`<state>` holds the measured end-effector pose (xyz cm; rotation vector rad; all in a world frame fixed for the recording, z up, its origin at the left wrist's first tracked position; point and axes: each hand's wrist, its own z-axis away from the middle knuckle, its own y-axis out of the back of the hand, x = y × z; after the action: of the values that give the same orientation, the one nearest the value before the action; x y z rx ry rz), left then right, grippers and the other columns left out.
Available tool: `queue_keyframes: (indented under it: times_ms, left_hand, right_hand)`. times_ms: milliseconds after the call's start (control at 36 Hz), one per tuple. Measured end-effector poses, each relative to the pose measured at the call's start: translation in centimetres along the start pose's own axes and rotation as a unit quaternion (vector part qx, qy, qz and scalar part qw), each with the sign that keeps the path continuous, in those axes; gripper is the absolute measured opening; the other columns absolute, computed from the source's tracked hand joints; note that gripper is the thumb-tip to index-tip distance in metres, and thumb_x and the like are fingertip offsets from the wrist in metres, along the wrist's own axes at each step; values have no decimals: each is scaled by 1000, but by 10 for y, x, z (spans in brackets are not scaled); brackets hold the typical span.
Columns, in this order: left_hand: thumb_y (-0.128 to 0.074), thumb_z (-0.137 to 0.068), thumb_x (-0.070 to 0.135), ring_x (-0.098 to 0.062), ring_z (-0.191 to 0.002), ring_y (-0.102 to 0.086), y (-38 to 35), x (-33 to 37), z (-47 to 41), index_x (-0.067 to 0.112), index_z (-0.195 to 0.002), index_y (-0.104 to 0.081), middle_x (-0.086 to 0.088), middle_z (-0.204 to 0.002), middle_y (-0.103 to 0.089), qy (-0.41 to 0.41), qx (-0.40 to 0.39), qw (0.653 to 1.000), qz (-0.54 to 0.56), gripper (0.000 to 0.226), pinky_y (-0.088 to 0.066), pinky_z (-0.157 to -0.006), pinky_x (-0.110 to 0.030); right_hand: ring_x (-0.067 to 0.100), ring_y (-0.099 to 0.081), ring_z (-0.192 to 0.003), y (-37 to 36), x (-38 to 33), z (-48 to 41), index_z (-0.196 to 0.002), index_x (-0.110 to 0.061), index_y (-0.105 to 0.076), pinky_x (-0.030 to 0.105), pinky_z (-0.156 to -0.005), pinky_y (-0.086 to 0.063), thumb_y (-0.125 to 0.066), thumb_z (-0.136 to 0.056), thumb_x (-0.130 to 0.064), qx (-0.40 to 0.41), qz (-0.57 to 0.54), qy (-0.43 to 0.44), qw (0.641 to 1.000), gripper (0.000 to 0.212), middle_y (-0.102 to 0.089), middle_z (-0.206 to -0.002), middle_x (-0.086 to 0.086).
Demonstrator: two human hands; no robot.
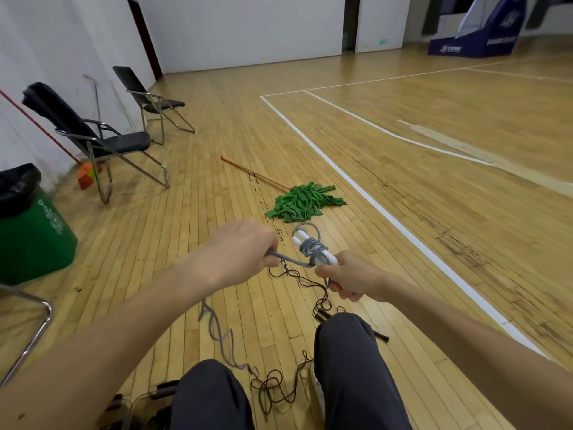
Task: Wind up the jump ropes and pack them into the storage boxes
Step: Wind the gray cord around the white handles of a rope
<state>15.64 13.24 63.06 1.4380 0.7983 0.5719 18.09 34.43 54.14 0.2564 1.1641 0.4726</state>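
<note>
While the loose black rope point(273, 387) lies on the floor point(155, 274) below both grips, the left grip point(235, 252) clamps the grey jump rope point(310, 247) taut and the right grip point(353, 279) clamps its white handles point(331, 259); turns should probably lie snug, side by side. Past them lies a mop point(302, 201); no storage box shows.

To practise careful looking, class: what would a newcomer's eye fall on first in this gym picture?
First, the two hands at centre: the left hand pulls a strand of the grey jump rope taut while the right hand grips its white handles, already partly wrapped. Just beyond them a green mop lies on the wooden floor, and a thin black rope sprawls loose near the bottom edge.
</note>
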Motion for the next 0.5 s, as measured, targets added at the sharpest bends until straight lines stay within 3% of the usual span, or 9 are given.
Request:
queue_keyframes:
  times_ms: [56, 167, 250, 333, 500]
  left_hand:
    - [-57, -97, 48, -5, -66, -48, 7, 1, -2, 24, -99, -66, 13, -69, -46, -27, 23, 999, -36, 25, -27, -51, -18]
    - [-55, -94, 55, -5, -65, -46, 13, 0, -6, 25, -90, -60, 13, -69, -46, -65, 67, 993, -74, 31, -32, -56, -19]
    - [-57, -91, 57, 0, -56, -34, 13, -1, -9, 25, -80, -50, 13, -65, -40, -74, 86, 991, -77, 35, -23, -51, -17]
    - [-62, -86, 58, -1, -56, -34, 10, -6, -10, 24, -75, -47, 14, -63, -38, -89, 94, 990, -52, 39, -20, -51, -17]
    - [-73, -69, 66, -3, -68, -39, 9, -16, -8, 24, -72, -51, 12, -66, -46, -59, 32, 997, 29, 48, -27, -56, -22]
  right_hand:
    - [11, -39, -42, -5, -2, 2, -92, -8, -55, 20, -39, -31, -55, -102, -24, -28, 39, -7, 999, 19, -52, -65, 4]
    - [11, -42, -42, -15, -8, 5, -94, -8, -56, 20, -40, -35, -53, -103, -27, -59, 115, -9, 992, 21, -54, -65, 3]
    - [14, -41, -44, -21, -12, 9, -92, -7, -54, 20, -40, -33, -53, -102, -27, -96, 158, -17, 983, 22, -53, -64, 5]
    - [14, -42, -44, -26, -16, 14, -84, -9, -54, 20, -41, -34, -53, -102, -28, -118, 204, -5, 972, 26, -52, -63, 4]
    - [16, -45, -50, -35, -19, 27, -76, -14, -55, 24, -49, -37, -57, -99, -27, -210, 250, 36, 945, 27, -53, -66, 4]
